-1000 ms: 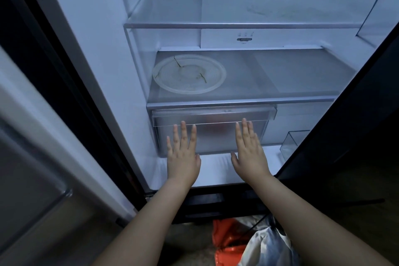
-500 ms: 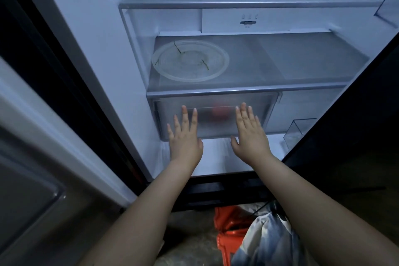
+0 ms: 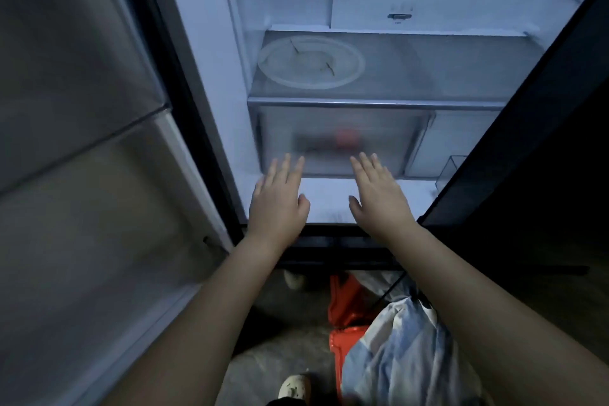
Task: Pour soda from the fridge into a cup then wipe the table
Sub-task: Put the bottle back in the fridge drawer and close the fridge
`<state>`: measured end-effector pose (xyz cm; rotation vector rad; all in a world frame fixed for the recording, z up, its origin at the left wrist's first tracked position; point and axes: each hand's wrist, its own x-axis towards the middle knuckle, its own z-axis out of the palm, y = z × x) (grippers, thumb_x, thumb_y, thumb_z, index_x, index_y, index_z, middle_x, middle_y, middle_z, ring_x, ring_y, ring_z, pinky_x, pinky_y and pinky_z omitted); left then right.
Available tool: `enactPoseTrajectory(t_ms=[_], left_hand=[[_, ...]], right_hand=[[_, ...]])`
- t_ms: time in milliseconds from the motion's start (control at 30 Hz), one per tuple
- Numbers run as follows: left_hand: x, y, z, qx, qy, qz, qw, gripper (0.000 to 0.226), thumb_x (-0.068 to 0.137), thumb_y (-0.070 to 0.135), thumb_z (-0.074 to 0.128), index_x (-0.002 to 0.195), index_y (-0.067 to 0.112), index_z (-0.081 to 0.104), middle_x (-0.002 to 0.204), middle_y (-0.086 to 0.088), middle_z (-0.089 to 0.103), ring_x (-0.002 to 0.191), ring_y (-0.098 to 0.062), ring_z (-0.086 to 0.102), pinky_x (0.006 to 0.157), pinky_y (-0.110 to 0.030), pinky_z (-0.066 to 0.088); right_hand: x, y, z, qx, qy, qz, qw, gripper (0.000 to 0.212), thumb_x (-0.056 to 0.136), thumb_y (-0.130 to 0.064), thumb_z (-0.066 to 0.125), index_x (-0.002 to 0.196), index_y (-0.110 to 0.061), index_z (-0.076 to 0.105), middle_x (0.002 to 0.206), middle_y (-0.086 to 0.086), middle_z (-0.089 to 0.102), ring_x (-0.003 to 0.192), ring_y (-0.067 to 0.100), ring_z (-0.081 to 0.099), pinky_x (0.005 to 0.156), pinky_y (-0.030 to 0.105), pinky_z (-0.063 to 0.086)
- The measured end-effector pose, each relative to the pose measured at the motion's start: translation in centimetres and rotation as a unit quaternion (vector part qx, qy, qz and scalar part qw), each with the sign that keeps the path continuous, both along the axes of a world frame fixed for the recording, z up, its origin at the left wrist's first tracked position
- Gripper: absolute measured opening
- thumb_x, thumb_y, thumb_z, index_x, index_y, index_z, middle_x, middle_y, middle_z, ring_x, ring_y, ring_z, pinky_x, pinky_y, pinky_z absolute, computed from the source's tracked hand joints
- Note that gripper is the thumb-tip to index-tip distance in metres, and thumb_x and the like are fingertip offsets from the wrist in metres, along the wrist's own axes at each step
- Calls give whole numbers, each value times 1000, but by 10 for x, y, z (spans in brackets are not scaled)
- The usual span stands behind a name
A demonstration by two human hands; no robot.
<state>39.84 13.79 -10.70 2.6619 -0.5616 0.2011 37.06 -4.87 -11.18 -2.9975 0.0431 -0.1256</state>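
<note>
Fridge [image 3: 211,82] interior lit, left hand [image 3: 278,203] and right hand [image 3: 379,198] spread flat before drawer [image 3: 389,135]

The head view looks forward and down, close over the left hand [image 3: 278,204] and right hand [image 3: 379,199], into the fridge [image 3: 204,76] beyond.

Plate [image 3: 311,63] on shelf [image 3: 445,76] above drawer [image 3: 395,128]; can [image 3: 346,138], perhaps, inside.
</note>
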Motion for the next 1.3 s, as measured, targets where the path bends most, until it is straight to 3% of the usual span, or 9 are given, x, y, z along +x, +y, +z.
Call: enactPoseTrajectory(t_ms=[300, 400, 467, 600, 667, 833, 1000, 1100, 1300], left_hand=[[-174, 80, -38, 28, 20, 175, 984, 65, 89, 20, 54, 148, 12, 29, 156, -8, 26, 146, -27, 17, 116, -46, 12], [-224, 110, -43, 78, 50, 222, 971, 70, 94, 26, 46, 152, 11, 11, 160, -8, 9, 148, -25, 2, 118, -41, 1], [-248, 128, -47, 84, 49, 247, 964, 70, 96, 28, 42, 153, 12, 3, 161, -7, 1, 148, -24, -5, 118, -39, -2], [-290, 166, -42, 70, 54, 304, 949, 73, 95, 28, 46, 153, 12, 5, 160, -9, 1, 147, -26, -6, 118, -42, -1], [-303, 184, -39, 74, 54, 314, 945, 74, 96, 31, 44, 153, 13, 0, 160, -7, -3, 147, -24, -10, 118, -40, -6], [-327, 218, -41, 82, 57, 290, 952, 74, 96, 27, 44, 152, 14, -2, 160, -1, -7, 147, -20, -10, 115, -35, -12], [-334, 233, -44, 83, 60, 237, 966, 75, 95, 25, 45, 153, 15, -1, 160, 2, -7, 147, -17, -11, 113, -33, -15], [-337, 239, -44, 85, 51, 204, 974, 77, 95, 29, 47, 153, 15, -2, 161, 2, -6, 147, -16, -10, 113, -32, -14], [-354, 233, -42, 118, 52, 117, 985, 79, 94, 31, 45, 153, 16, -4, 161, -1, -8, 147, -17, -11, 116, -36, -8]], right_hand=[[-105, 72, -24, 41, -35, 167, 985, 66, 83, -12, 61, 141, 4, 35, 148, 24, 34, 139, 41, 28, 114, 45, 23], [-145, 108, -37, 56, -20, 232, 971, 66, 77, -10, 65, 137, 5, 41, 143, 26, 40, 135, 44, 34, 111, 49, 27], [-162, 131, -43, 62, -10, 263, 963, 67, 78, -11, 62, 139, 4, 38, 146, 25, 37, 137, 43, 31, 113, 50, 27], [-188, 178, -40, 75, 14, 338, 938, 63, 92, -23, 39, 149, -4, 16, 157, 17, 10, 146, 32, 6, 119, 44, 11], [-195, 199, -37, 74, 25, 357, 931, 67, 94, -22, 42, 150, -9, 8, 158, 13, 2, 147, 28, -3, 120, 43, 7], [-212, 247, -32, 50, 25, 383, 922, 70, 96, -22, 43, 151, -17, -1, 159, 6, -9, 145, 21, -13, 115, 31, -9], [-232, 270, -43, 36, 43, 334, 941, 75, 95, -19, 43, 150, -20, -7, 158, 8, -14, 144, 24, -15, 120, 42, 2], [-245, 273, -46, 38, 35, 283, 958, 79, 93, -13, 41, 146, -23, -17, 158, 5, -17, 144, 24, -17, 120, 42, 0], [-261, 263, -40, 30, 28, 234, 971, 77, 90, -17, 48, 152, -18, 1, 159, 4, -9, 147, 22, -5, 120, 40, 5]])
